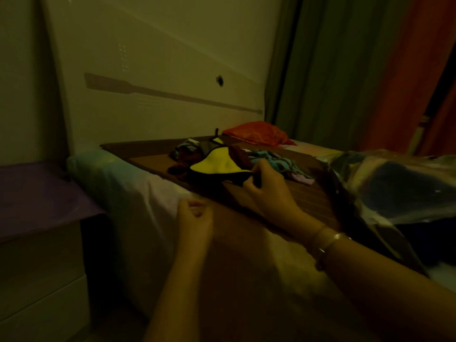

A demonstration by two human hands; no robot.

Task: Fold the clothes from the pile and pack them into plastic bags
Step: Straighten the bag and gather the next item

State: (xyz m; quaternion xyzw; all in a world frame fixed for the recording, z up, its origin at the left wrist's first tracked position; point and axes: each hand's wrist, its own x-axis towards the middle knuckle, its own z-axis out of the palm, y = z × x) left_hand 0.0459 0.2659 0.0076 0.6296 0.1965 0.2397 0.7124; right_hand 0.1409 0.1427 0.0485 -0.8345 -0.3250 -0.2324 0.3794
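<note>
Dim room; bed [153, 193] runs from the near corner back toward the white wall panel [160, 70], its near-left edge dropping off beside a purple-topped drawer unit [42, 193]; a bare strip of brown mat [246, 230] lies open between the two arms; pile of clothes [269, 161] sits mid-mat, well back from the near edge; right hand [266, 186] pinches the near edge of a yellow-and-dark garment [217, 167] at the pile's front, fingers curled on the cloth; that garment stretches left-to-right, long axis roughly along the mat's width, yellow side up; left hand [195, 218] hovers apart from it near the mat's left edge, fingers loosely curled, holding nothing; bracelets [325, 243] on the right wrist; crinkly plastic bag [394, 183] with dark cloth inside crowds the right side, just beside the right forearm; red pillow [256, 133] lies behind the pile by the green curtain [333, 70]; an orange curtain [424, 58] hangs further right.
</note>
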